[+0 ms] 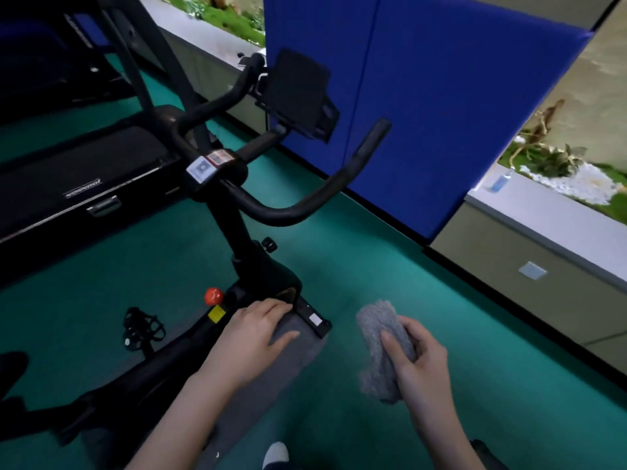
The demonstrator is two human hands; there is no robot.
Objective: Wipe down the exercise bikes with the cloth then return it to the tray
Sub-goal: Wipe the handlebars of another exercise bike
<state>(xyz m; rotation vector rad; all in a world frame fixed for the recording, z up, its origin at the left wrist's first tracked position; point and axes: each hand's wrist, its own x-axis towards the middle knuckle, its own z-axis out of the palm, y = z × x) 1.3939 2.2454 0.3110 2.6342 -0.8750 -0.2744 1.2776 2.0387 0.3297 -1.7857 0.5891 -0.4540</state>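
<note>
Right hand (419,361) grips a grey, nubbly cloth (380,330) bunched into a thick roll. Its fingers curl round the middle, and it holds the cloth in the air to the right of the exercise bike (237,232), apart from it. The cloth's long axis runs near to far, its free end pointing away towards the blue padded panels (441,96). Left hand (254,334) rests, fingers fairly straight and relaxed, on the bike's low frame just right of a red knob (213,296). The black handlebars (305,205) sweep to the far right.

Teal floor (373,249) covers the room, with a grey mat (271,374) under the bike. A treadmill (84,171) stands at left; its badge seems to read JOHNSON, seen upside down. A QR label (200,169) sits on the handlebar stem. A yellow sticker (217,313) below the knob is too small to read.
</note>
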